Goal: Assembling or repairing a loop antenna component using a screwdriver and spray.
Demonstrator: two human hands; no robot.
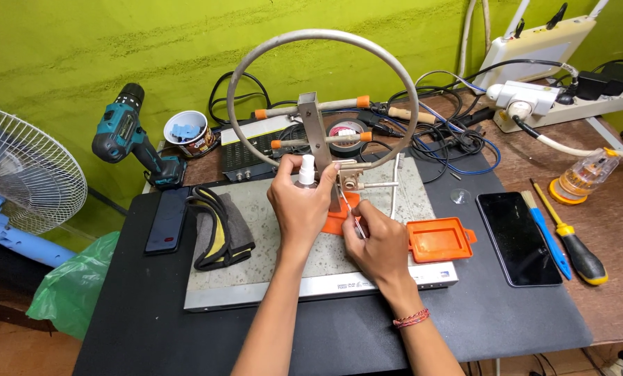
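Left hand (301,205) is gripping a small white spray bottle (306,170), grip clamped around it. Right hand (380,245) is pinching thin tweezers (351,214), tips over an orange piece (339,223) lying on the grey plate (270,261). Orange tray (438,239) is sitting just right; dark phone (518,238) further out on the tabletop (151,313).

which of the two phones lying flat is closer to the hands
The larger dark phone right of the orange tray lies nearer the right hand; the smaller phone sits farther off, beyond the folded glove at left.
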